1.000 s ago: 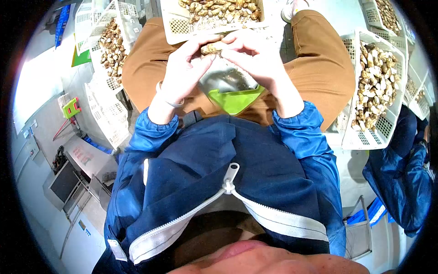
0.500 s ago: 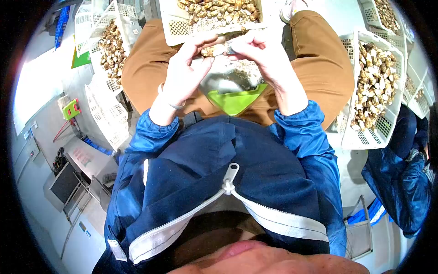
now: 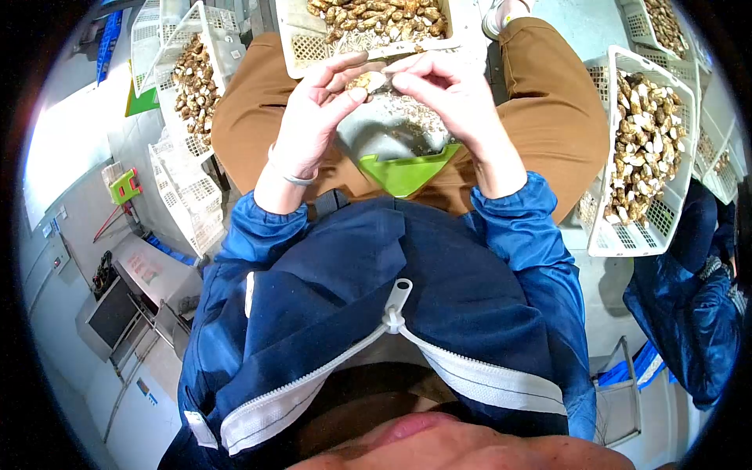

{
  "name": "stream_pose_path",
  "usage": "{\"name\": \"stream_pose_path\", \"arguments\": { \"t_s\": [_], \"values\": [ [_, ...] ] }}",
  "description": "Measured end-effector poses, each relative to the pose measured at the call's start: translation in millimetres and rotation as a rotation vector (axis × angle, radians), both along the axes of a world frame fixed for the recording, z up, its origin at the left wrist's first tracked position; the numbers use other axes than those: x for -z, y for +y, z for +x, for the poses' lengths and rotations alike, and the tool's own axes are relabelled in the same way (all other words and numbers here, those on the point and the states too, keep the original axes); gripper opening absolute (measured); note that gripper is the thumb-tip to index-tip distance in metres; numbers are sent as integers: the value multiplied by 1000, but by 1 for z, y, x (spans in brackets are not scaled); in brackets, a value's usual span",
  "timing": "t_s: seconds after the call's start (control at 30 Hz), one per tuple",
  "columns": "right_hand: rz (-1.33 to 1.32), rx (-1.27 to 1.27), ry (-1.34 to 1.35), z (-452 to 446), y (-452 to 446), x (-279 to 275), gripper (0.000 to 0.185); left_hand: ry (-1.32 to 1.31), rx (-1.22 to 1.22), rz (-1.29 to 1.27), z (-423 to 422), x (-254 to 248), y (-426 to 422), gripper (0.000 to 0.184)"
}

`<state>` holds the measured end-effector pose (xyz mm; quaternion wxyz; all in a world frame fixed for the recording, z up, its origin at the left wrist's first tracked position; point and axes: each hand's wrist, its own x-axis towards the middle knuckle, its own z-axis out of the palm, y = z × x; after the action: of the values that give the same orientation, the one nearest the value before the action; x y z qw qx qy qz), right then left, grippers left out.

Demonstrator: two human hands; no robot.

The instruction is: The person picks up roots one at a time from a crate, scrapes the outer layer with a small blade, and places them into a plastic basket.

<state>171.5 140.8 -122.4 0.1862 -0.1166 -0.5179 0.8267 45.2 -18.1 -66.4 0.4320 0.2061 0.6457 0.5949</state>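
My left hand (image 3: 312, 121) is closed around a small brown and white mushroom (image 3: 363, 81), held between thumb and fingers with its pale end toward the right. Close beside it, my right hand (image 3: 462, 102) has thumb and fingers pinched together near that pale end. A small dark bit shows at its fingertips, too small to name. Below both hands, between the knees, lies a pale container with a green edge (image 3: 403, 174), holding scattered whitish trimmings (image 3: 415, 117). Just beyond the hands stands a cream crate (image 3: 301, 51) with many mushrooms (image 3: 384, 19) inside.
White plastic crates of mushrooms stand at the right (image 3: 615, 243) and left (image 3: 223, 59). Stacked crates (image 3: 192, 196) sit lower left. Another person in a blue sleeve (image 3: 681, 313) is at the far right. A metal-framed chair (image 3: 141, 321) stands lower left.
The left hand has turned slightly, with its thumb now over the mushroom. The right fingers have shifted a little left and changed their pinch. The mushroom stays in the left hand.
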Motion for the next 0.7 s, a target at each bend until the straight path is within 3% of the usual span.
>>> {"name": "stream_pose_path", "arguments": {
  "t_s": [0.07,0.13,0.17,0.3,0.37,0.4,0.43,0.5,0.53,0.6,0.63,0.67,0.7],
  "values": [
    [-28,-60,-70,3,6,-1,7,-36,7,-6,2,-8,3,51],
    [182,20,-43,1,-5,1,8,52,16,11,3,-5,2,50],
    [384,27,92,-3,-3,13,8,95,20,18,3,-3,1,49],
    [-95,-90,-55,3,4,4,10,111,58,25,4,-12,1,46],
    [-35,-47,-14,1,-1,3,11,109,61,61,4,-8,1,45],
    [-5,-27,6,0,-3,3,11,246,100,51,3,-4,1,46],
    [236,6,-26,0,-6,9,11,382,139,37,0,0,-1,47],
    [197,-21,-68,-2,-7,11,11,675,257,-81,-3,-3,-4,49],
    [178,-35,-88,-3,-7,10,11,619,253,-62,-2,-4,-5,49],
    [-127,-97,-103,-1,1,7,11,510,245,-14,-2,-4,-4,49],
    [-203,-105,-99,0,3,6,12,365,142,23,5,-6,-3,47],
    [-279,-115,-97,1,4,6,12,414,149,21,5,-5,-2,48],
    [-155,-93,-75,0,2,6,12,463,155,17,3,-3,-3,49]
  ]
}}
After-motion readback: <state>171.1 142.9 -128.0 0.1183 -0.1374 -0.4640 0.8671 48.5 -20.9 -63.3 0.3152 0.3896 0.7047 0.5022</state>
